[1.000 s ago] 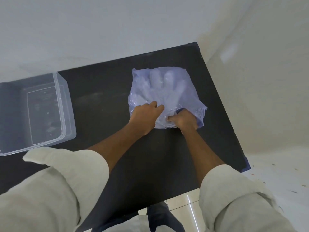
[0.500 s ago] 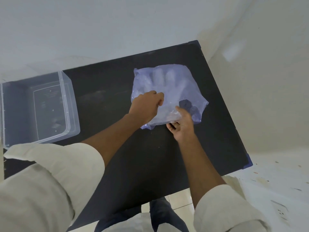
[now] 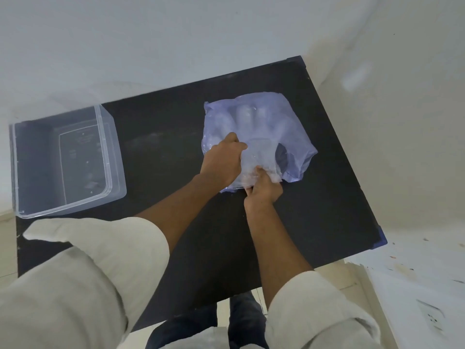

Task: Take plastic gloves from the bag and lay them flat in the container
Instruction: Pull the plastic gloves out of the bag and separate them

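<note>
black matte table [image 3: 176,137], rectangular, faint pale smears on top; its far edge sits against a white wall [image 3: 176,41], and another white wall [image 3: 402,122] runs just beside its right edge. pale tiled floor [image 3: 415,268] at lower right, speckled with small dark bits.

clear plastic container [image 3: 110,157] at the table's left end, rigid, rectangular with rounded corners and a thick rim, open-topped; dark tabletop shows through its base.

bag [image 3: 297,127] toward the far right of the table, well apart from the container. thin bluish-violet film, translucent, crinkled and glossy, mouth facing the person. plastic gloves [image 3: 254,117] inside as a flat pale stack, finger shapes pointing to the far edge; the cuff end is clear, wrinkled film sticking out at the bag mouth.

left hand [image 3: 222,161] rests knuckles-up on the bag's near left part, fingers curled down onto the film; whether it pinches the film or only presses, cannot tell. right hand [image 3: 264,188] closed at the bag mouth, fingers pinching the clear glove cuffs.

both forearms bare; off-white cloth sleeves [image 3: 100,260] rolled up, loose and soft.
</note>
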